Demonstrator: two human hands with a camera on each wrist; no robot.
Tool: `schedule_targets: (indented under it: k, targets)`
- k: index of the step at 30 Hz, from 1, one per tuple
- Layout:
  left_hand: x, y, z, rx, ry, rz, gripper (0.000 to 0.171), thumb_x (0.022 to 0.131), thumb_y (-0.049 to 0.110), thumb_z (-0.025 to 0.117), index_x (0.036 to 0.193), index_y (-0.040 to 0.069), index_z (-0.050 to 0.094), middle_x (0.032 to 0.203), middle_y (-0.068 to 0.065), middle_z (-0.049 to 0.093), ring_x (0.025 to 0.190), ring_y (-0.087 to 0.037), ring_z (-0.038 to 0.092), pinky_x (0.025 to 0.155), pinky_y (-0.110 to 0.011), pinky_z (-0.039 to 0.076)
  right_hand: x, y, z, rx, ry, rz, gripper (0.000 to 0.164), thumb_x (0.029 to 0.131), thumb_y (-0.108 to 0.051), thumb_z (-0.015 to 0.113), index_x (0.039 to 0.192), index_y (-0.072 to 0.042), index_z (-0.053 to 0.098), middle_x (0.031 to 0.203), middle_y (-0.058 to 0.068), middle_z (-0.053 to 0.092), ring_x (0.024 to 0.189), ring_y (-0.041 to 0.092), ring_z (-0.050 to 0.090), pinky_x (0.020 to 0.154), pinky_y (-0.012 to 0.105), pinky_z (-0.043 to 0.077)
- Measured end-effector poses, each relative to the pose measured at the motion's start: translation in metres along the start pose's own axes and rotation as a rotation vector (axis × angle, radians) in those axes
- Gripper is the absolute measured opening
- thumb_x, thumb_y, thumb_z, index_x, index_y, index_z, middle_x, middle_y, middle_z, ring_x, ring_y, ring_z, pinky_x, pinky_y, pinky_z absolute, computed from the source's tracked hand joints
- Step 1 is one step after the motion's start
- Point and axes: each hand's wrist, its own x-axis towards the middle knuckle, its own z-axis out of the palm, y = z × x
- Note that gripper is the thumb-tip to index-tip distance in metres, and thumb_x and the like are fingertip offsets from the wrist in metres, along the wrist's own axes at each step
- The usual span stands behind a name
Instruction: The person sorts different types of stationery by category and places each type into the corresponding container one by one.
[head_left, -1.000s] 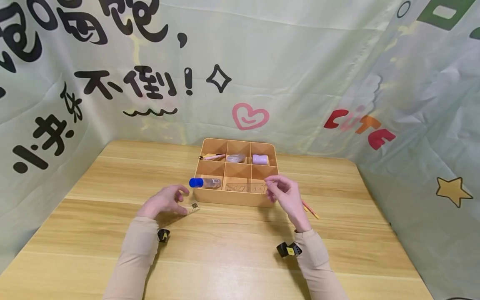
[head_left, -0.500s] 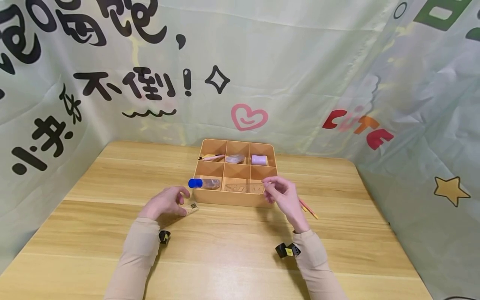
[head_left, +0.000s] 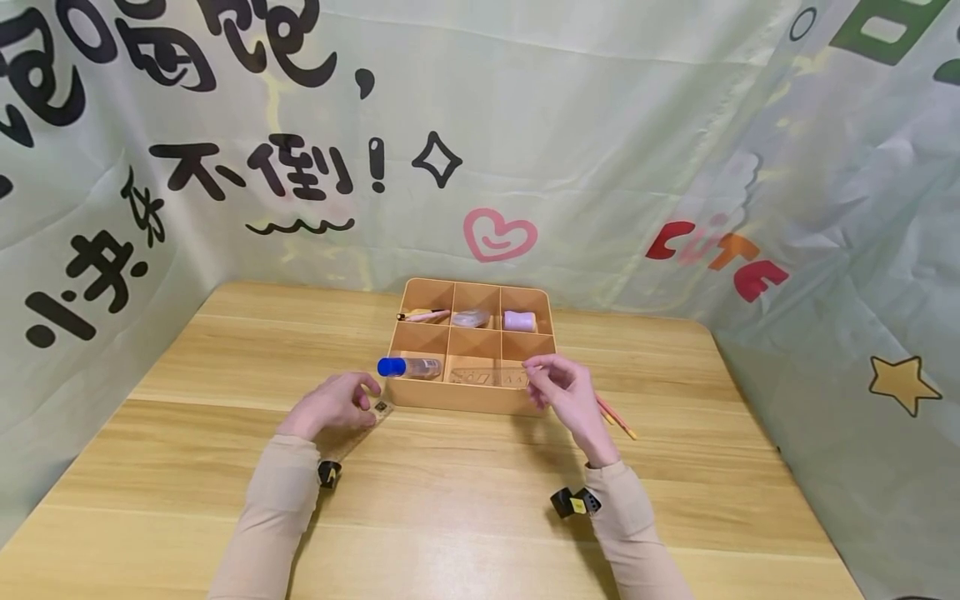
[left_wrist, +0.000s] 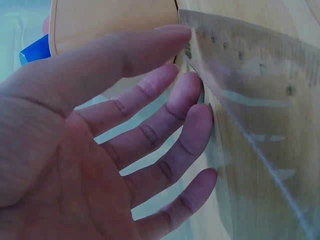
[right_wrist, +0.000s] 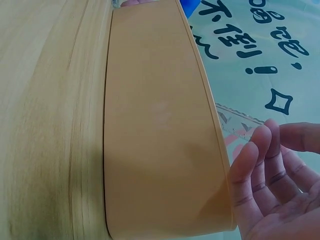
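Note:
My left hand point(head_left: 333, 406) is left of the box's front corner and pinches the end of a clear ruler point(head_left: 358, 435) between thumb and fingers. The left wrist view shows the ruler's scale and the thumb point(left_wrist: 160, 45) on its end, the other fingers loosely bent. My right hand point(head_left: 566, 390) is at the box's front right corner. Between thumb and fingertips it pinches a second clear ruler point(head_left: 480, 377) with cut-out shapes, which spans the front middle and right compartments. The tan divided box point(head_left: 465, 397) stands between both hands.
In the box are a clear bottle with a blue cap point(head_left: 410, 367), pens point(head_left: 426, 316), a clear lumpy item point(head_left: 471, 317) and a purple cylinder point(head_left: 519, 321). Pencils point(head_left: 618, 419) lie on the table right of it. A printed cloth point(head_left: 600, 167) hangs behind.
The ruler in my left hand has turned, so its lower end shows nearer the wrist. My right hand and its ruler have barely moved.

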Motion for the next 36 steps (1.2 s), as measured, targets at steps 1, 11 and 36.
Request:
schedule_targets:
  k: [1,11,36]
  targets:
    - [0.0002,0.0004,0.0002,0.005,0.0,-0.006,0.045,0.072,0.011,0.078,0.114,0.002,0.061,0.084,-0.006,0.059,0.075,-0.018,0.053,0.068,-0.037,0.046,-0.0002,-0.0001,-0.0001,0.001,0.0,-0.002,0.021,0.093,-0.004,0.061,0.102,0.015,0.062,0.073,0.033,0.058,0.055,0.023,0.056,0.045,0.02,0.048]
    - [0.0015,0.0033,0.0026,0.029,-0.008,-0.047,0.048,0.067,0.01,0.081,0.111,0.006,0.063,0.086,-0.005,0.058,0.078,-0.019,0.052,0.07,-0.039,0.045,-0.0008,-0.0005,0.0,0.016,-0.006,-0.013,0.023,0.093,-0.003,0.061,0.102,0.018,0.061,0.072,0.029,0.059,0.054,0.02,0.056,0.045,0.019,0.047]
    - [0.0071,-0.0051,0.0036,-0.03,-0.019,0.091,0.035,0.065,-0.004,0.08,0.098,-0.001,0.07,0.082,-0.008,0.061,0.075,-0.019,0.055,0.071,-0.038,0.05,-0.0005,0.0008,0.0008,0.009,-0.047,-0.003,0.023,0.092,-0.003,0.061,0.103,0.018,0.061,0.071,0.032,0.058,0.051,0.016,0.058,0.044,0.02,0.049]
